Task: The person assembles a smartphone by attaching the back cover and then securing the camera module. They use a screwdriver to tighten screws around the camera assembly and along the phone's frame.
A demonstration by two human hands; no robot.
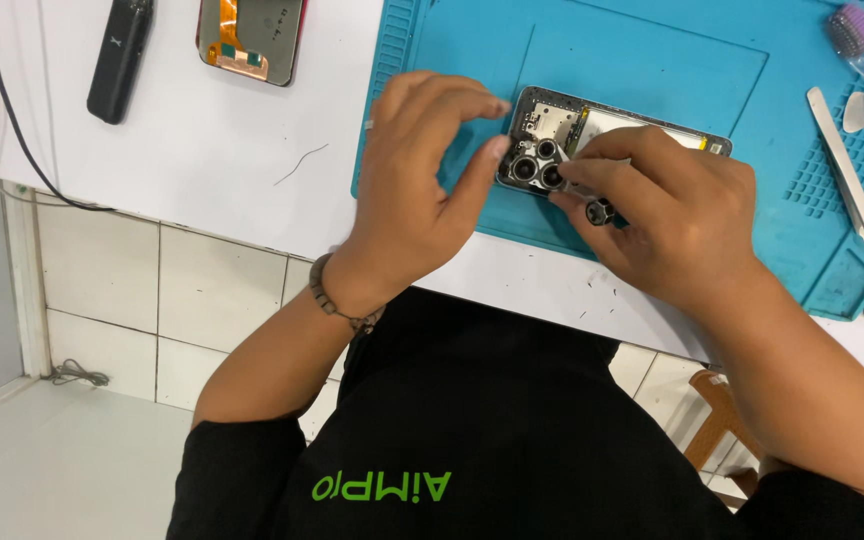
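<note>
An opened phone [620, 124] lies on a blue work mat [652, 60], its insides and three round camera lenses [537, 165] showing. My left hand [422, 190], with a bead bracelet at the wrist, touches the phone's camera end with thumb and forefinger. My right hand [677, 210] covers the phone's near edge and grips a small screwdriver [600, 212] with a knurled metal end. The screwdriver's tip, next to the lenses, is hidden by my fingers.
Metal tweezers [847, 170], a pale pick [860, 110] and a purple-headed brush [855, 30] lie at the mat's right. On the white counter to the left sit a detached phone panel [252, 35], a black device [120, 55] and a dark cable [12, 120].
</note>
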